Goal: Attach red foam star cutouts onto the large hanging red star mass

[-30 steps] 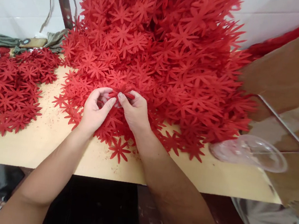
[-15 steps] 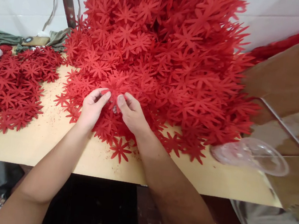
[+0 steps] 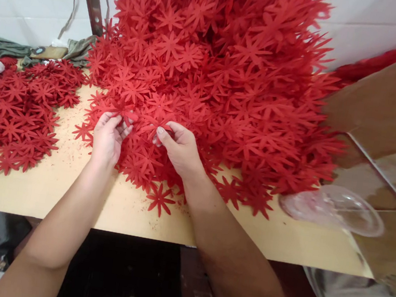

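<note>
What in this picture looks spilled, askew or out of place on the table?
One red flower cutout lies alone near the table's front edge, apart from the big heap. Fine red crumbs are scattered beside the left hand.

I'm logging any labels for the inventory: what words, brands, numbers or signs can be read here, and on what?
None: no readable text on the red flower cutouts, the table, the clear plastic lid or the brown board.

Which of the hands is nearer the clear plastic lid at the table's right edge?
Right. The right hand is at the big pile's front, nearer the clear plastic lid; the left hand sits farther left.
</note>
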{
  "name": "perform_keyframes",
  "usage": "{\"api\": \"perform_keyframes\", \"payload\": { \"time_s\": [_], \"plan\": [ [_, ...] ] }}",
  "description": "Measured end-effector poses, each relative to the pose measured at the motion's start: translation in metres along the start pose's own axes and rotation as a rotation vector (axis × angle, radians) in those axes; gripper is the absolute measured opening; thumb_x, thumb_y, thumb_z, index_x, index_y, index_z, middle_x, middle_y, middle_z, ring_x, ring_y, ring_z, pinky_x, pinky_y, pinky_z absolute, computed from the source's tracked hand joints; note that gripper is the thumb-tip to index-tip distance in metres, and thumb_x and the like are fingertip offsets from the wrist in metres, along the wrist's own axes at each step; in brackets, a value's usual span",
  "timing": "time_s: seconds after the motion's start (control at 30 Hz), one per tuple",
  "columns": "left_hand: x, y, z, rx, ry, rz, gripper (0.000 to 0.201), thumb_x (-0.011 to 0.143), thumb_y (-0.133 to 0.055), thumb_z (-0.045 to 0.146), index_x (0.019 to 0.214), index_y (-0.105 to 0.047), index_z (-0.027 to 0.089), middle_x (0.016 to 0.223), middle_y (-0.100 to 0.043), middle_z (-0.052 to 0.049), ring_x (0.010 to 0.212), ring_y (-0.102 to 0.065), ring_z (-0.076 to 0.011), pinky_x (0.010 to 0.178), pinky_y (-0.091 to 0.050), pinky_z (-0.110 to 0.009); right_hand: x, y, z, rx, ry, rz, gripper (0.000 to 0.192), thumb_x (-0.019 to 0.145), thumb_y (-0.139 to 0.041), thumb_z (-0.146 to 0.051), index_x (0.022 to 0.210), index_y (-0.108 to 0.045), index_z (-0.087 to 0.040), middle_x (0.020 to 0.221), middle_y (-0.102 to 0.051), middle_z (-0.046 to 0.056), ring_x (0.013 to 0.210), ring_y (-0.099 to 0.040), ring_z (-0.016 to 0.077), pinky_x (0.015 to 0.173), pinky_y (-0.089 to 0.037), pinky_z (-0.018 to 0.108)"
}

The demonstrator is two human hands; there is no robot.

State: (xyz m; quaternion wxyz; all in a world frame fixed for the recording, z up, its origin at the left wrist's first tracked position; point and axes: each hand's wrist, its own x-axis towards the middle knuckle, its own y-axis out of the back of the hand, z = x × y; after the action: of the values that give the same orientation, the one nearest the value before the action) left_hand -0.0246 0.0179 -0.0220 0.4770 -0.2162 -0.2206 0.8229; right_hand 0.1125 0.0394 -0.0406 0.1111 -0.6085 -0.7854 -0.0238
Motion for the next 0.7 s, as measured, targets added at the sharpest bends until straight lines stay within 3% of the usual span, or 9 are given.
{"api": "perform_keyframes", "payload": {
  "time_s": [0.13,0.27,0.37,0.47,0.57,0.7],
  "plan": [
    [-0.001,-0.001,0.001,0.04,-0.04,-0.046,0.017,0.061,-0.049,0.005,0.07,-0.048,0.019,0.057,-0.055,0.006,0.047,-0.048,-0.0049,0.047,-0.036,-0.016,0.002,0.001,0.001,0.03,-0.003,0.091,0.049,0.061,-0.065,-0.064,0.059,-0.047,-0.019,0.051,-0.047,-0.006,0.048,-0.042,0.005,0.049,-0.036,0.021],
    [-0.01,-0.003,-0.002,0.154,-0.04,-0.211,0.011,0.063,-0.044,0.008,0.062,-0.051,0.016,0.053,-0.049,0.004,0.047,-0.044,-0.0049,0.048,-0.034,-0.017,0.001,0.0,0.002,-0.002,0.042,0.141,0.053,0.066,-0.057,-0.068,0.055,-0.039,-0.019,0.048,-0.036,-0.007,0.046,-0.032,0.0041,0.045,-0.027,0.022],
    [-0.018,-0.004,-0.005,0.293,-0.011,-0.345,0.012,0.072,-0.052,0.02,0.061,-0.049,0.016,0.055,-0.048,0.004,0.049,-0.042,-0.0045,0.049,-0.034,-0.017,-0.001,-0.001,0.0,-0.045,0.073,0.117,0.053,0.069,-0.056,-0.066,0.054,-0.037,-0.019,0.05,-0.032,-0.007,0.048,-0.029,0.0041,0.047,-0.027,0.022],
    [-0.023,-0.006,-0.009,0.391,-0.002,-0.424,0.027,0.066,-0.071,0.031,0.063,-0.049,0.016,0.056,-0.048,0.007,0.052,-0.042,-0.0035,0.053,-0.037,-0.016,-0.002,-0.001,-0.003,-0.077,0.085,0.078,0.052,0.069,-0.057,-0.064,0.053,-0.039,-0.018,0.05,-0.03,-0.006,0.049,-0.029,0.0045,0.048,-0.029,0.022],
    [-0.022,-0.008,-0.013,0.364,-0.023,-0.437,0.028,0.06,-0.078,0.031,0.069,-0.055,0.017,0.063,-0.055,0.006,0.058,-0.049,-0.0042,0.06,-0.042,-0.017,-0.003,-0.003,-0.006,-0.058,0.074,0.021,0.048,0.068,-0.06,-0.062,0.055,-0.046,-0.018,0.052,-0.038,-0.005,0.052,-0.037,0.0062,0.052,-0.035,0.022],
    [-0.018,-0.007,-0.015,0.295,-0.105,-0.334,0.017,0.063,-0.075,0.025,0.07,-0.061,0.018,0.066,-0.06,0.005,0.061,-0.053,-0.0046,0.065,-0.045,-0.018,-0.005,-0.007,-0.008,-0.019,0.048,-0.076,0.048,0.068,-0.058,-0.065,0.057,-0.048,-0.019,0.054,-0.043,-0.004,0.053,-0.041,0.007,0.056,-0.04,0.023]
  ]
}}
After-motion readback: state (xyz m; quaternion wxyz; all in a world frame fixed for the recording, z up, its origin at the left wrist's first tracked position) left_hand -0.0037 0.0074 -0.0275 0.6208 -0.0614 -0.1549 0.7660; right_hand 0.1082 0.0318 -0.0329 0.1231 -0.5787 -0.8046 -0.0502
